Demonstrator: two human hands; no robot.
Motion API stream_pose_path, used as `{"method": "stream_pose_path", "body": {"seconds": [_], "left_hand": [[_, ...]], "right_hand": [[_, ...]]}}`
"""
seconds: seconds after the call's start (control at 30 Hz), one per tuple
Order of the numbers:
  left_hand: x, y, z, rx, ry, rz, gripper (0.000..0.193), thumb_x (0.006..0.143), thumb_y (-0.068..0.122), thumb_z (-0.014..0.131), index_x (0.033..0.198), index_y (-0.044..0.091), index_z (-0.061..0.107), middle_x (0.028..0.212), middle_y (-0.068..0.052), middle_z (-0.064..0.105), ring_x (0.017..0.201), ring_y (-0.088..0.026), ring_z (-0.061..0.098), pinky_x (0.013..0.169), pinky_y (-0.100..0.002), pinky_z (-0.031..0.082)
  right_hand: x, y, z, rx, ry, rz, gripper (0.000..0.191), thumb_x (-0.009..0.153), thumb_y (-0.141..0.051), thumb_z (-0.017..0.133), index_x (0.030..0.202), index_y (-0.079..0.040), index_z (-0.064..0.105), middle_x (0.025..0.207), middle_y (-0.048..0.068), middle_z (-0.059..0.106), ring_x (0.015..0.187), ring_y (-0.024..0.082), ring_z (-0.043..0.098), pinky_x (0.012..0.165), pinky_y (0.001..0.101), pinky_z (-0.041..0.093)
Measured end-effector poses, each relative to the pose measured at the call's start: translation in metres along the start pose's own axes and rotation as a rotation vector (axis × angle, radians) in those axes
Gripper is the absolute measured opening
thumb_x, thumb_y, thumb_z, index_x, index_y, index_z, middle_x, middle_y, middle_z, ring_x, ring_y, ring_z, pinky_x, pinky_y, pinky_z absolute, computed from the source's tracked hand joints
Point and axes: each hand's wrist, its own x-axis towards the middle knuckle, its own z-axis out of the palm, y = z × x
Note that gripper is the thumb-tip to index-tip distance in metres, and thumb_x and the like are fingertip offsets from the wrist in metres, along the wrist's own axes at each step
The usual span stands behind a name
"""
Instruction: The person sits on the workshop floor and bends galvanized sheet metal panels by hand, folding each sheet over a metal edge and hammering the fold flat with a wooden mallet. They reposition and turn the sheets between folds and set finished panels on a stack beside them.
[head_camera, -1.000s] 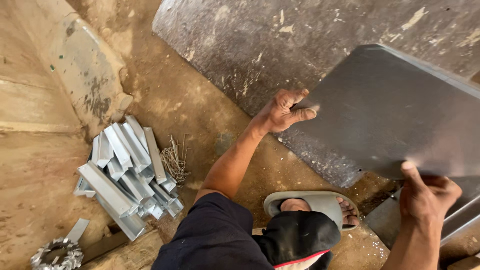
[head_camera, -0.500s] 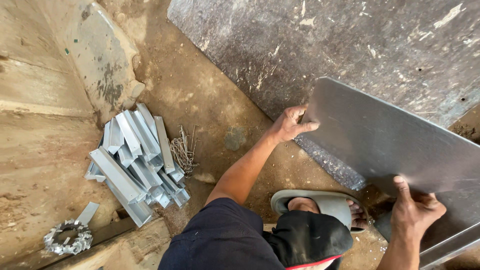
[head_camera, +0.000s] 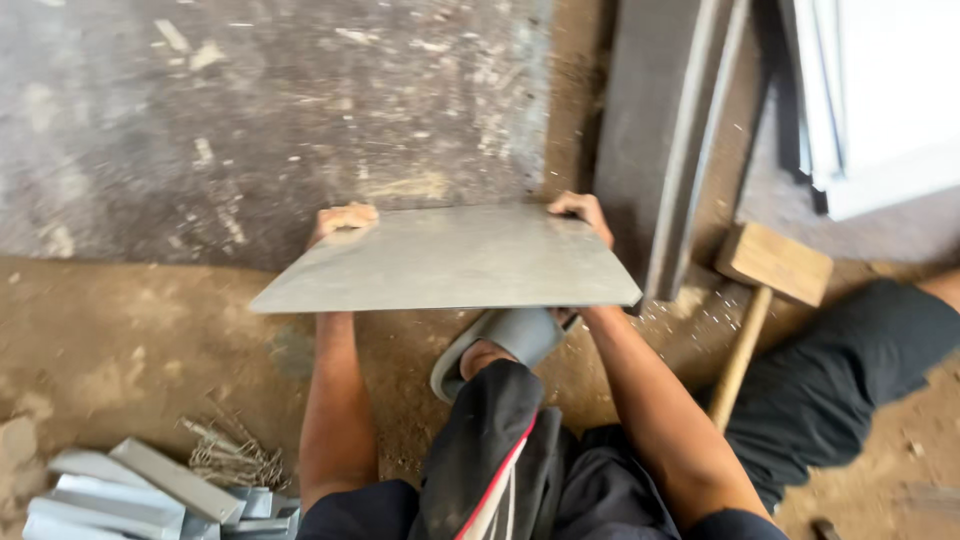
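Note:
A flat grey metal sheet (head_camera: 450, 260) is held level in front of me, above the dirt floor. My left hand (head_camera: 342, 220) grips its far left corner, fingers curled over the edge. My right hand (head_camera: 583, 210) grips its far right corner the same way. Both forearms run under the sheet towards me. Beyond the sheet lies a large scratched, dark metal plate (head_camera: 260, 120) flat on the ground. My foot in a grey sandal (head_camera: 500, 345) shows just below the sheet's near edge.
A wooden mallet (head_camera: 765, 285) lies on the floor to the right. Long grey metal strips (head_camera: 680, 150) lean beside it, with white panels (head_camera: 880, 100) at the far right. Folded metal brackets (head_camera: 130, 490) and a bundle of thin wire pieces (head_camera: 235, 460) lie at bottom left.
The sheet has swung from my right side to straight in front of me and now lies level. Both hands have shifted to its far corners. The view has turned right, bringing the mallet in.

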Motion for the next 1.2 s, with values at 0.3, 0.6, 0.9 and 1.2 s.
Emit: {"method": "stream_pose_path", "body": {"seconds": [0.3,0.6,0.9,1.2], "left_hand": [[0.028,0.031,0.034,-0.183,0.129,-0.115,0.02,0.102,0.013,0.068,0.107,0.007,0.049,0.105,-0.01,0.068,0.1,-0.018,0.067,0.106,-0.04,0.052],[0.048,0.078,0.107,-0.109,0.019,-0.713,0.052,0.079,0.029,0.084,0.104,0.004,0.046,0.091,-0.006,0.052,0.069,-0.018,0.058,0.054,-0.035,0.054],[0.039,0.046,0.134,0.047,-0.003,-0.653,0.053,0.08,0.029,0.086,0.111,-0.001,0.055,0.102,-0.011,0.065,0.089,-0.016,0.063,0.076,-0.032,0.056],[0.086,0.036,0.146,0.261,0.13,-0.462,0.068,0.073,0.036,0.086,0.125,0.002,0.057,0.115,-0.015,0.066,0.106,-0.028,0.064,0.089,-0.043,0.053]], "right_hand": [[0.001,-0.049,-0.008,-0.166,-0.058,-0.158,0.019,0.079,0.008,0.058,0.095,-0.001,0.055,0.101,0.008,0.052,0.091,0.02,0.052,0.084,0.0278,0.045],[0.006,-0.122,-0.094,-0.613,0.021,-0.004,0.028,0.097,-0.02,0.077,0.099,0.007,0.069,0.086,0.02,0.068,0.073,0.025,0.07,0.065,0.0394,0.055],[-0.011,-0.078,-0.113,-0.519,0.149,-0.028,0.042,0.109,-0.019,0.061,0.077,0.006,0.052,0.07,0.011,0.047,0.059,0.016,0.043,0.052,0.0347,0.038],[0.035,-0.028,-0.117,-0.608,0.356,-0.096,0.051,0.106,-0.02,0.072,0.066,-0.002,0.045,0.06,0.009,0.034,0.058,0.016,0.031,0.051,0.0373,0.027]]}}
